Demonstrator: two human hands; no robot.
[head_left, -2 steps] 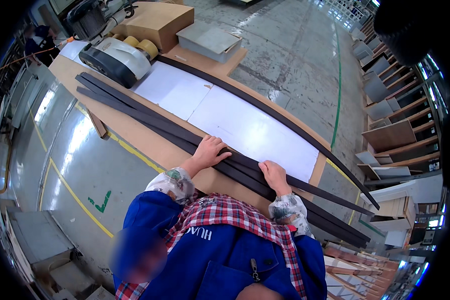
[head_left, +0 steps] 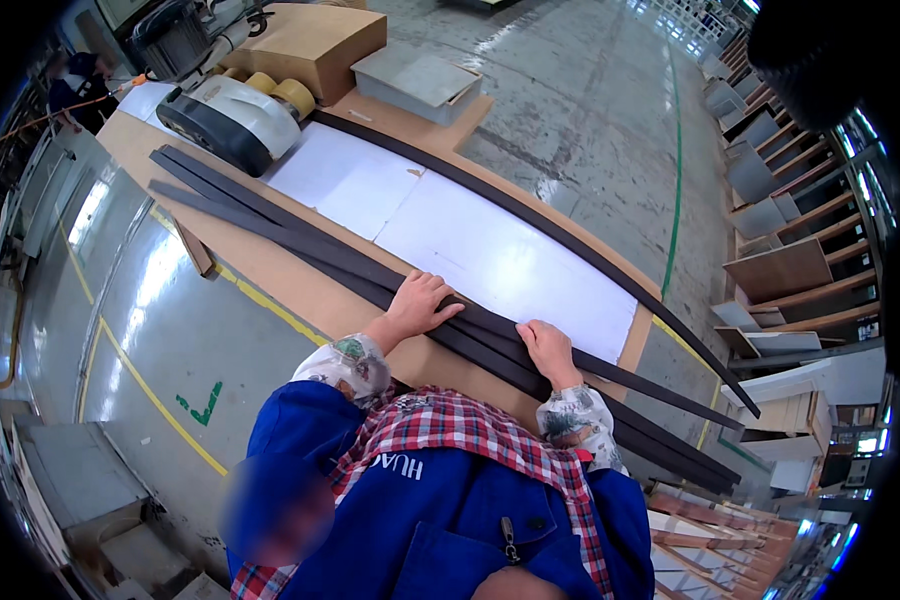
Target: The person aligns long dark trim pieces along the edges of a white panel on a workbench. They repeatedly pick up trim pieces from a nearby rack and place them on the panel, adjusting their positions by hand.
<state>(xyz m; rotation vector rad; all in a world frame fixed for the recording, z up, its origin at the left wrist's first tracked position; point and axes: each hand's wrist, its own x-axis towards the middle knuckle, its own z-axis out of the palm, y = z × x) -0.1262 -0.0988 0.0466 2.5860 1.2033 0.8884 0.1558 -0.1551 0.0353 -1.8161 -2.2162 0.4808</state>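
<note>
Workbench (head_left: 300, 290): left hand (head_left: 422, 303), right hand (head_left: 547, 349) flat, fingers spread, pressing dark strips (head_left: 300, 245).

— Long dark matt strips (head_left: 300, 240), smooth like laminate edging, lie on a tan wooden workbench (head_left: 300, 295).
— White panels (head_left: 490, 260) look glossy; grey concrete floor (head_left: 590, 90) shines, cardboard box (head_left: 310, 45) dull.

The dark strips (head_left: 370, 275) run hidden beneath both hands and behind the sleeve (head_left: 582, 425).
</note>
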